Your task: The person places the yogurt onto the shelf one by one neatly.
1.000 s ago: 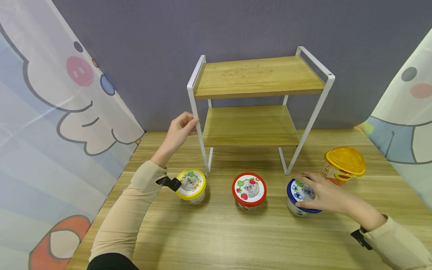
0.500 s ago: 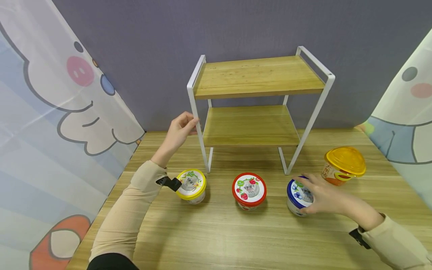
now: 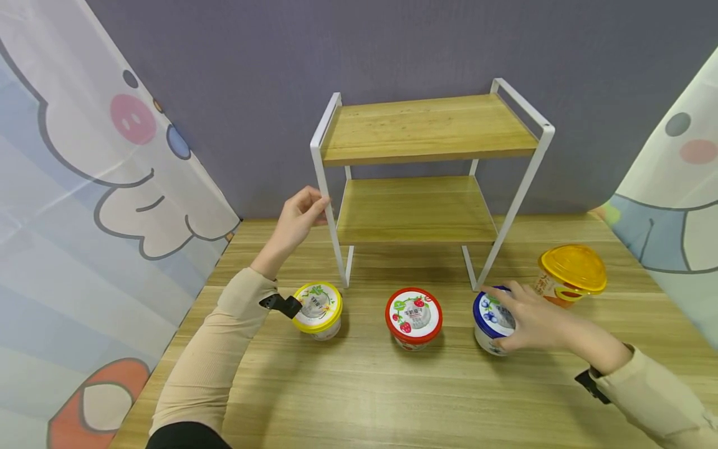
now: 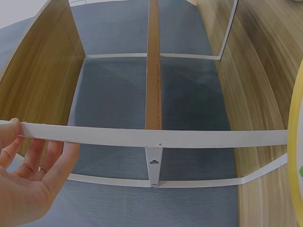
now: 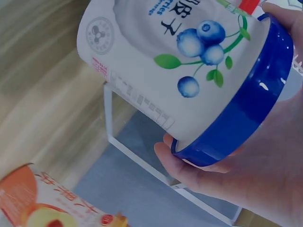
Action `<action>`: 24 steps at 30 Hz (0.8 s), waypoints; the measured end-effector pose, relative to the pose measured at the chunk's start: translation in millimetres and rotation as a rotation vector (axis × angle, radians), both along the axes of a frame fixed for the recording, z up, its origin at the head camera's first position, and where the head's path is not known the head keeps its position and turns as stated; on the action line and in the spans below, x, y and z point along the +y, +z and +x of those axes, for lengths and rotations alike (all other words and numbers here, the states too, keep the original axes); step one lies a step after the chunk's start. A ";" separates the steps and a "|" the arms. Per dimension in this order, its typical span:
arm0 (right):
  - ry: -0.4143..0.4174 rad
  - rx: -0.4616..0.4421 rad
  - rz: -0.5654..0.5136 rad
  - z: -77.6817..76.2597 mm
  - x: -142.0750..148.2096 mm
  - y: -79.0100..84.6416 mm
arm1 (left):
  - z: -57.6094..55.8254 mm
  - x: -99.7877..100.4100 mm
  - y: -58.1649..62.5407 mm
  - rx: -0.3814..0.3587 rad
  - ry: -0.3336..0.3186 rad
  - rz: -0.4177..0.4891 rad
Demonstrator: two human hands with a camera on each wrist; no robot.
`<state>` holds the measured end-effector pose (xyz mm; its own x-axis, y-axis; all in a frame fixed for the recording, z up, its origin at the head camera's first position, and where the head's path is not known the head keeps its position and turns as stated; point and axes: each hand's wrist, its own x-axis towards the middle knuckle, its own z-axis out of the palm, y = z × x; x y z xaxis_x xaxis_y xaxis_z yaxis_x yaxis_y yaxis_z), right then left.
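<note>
At the left side of a two-tier shelf rack (image 3: 429, 128), my left hand (image 3: 300, 212) pinches the white front upright between thumb and fingers. The left wrist view shows the fingers (image 4: 59, 165) below that white metal bar (image 4: 109, 135) and the thumb over it. My right hand (image 3: 538, 321) grips a blue-lidded blueberry yogurt cup (image 3: 489, 315) by its lid, fingers spread across the rim. In the right wrist view, the cup's white wall with printed blueberries (image 5: 201, 45) faces the camera, and fingertips (image 5: 165, 151) curl at the lid's edge. The hand covers part of the lid.
A yellow-lidded cup (image 3: 318, 307) and a red-lidded strawberry cup (image 3: 414, 315) stand in front of the rack. Right of it stands an orange-lidded tub (image 3: 573, 268). A grey wall (image 3: 415, 43) rises behind, with printed curtains (image 3: 73, 187) at both sides.
My right hand has tightened round the blue-lidded cup and shifted it slightly left and up in the head view. The left hand stays on the upright.
</note>
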<state>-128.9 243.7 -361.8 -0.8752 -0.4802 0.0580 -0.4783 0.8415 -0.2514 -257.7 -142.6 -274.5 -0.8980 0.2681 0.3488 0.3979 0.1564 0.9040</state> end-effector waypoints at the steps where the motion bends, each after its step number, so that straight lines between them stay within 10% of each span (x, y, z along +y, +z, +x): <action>1: 0.003 -0.001 0.001 -0.4 -0.7 2.1 | 0.0 0.0 0.0 0.000 -0.001 -0.001; 24: 0.084 0.001 0.015 -18.4 -23.5 67.4 | 0.1 -1.0 -0.1 0.020 -0.010 -0.008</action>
<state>-147.3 220.3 -294.4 -0.8318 -0.5527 0.0508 -0.5475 0.8021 -0.2386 -257.6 -143.5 -274.6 -0.8882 0.2801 0.3642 0.4172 0.1594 0.8947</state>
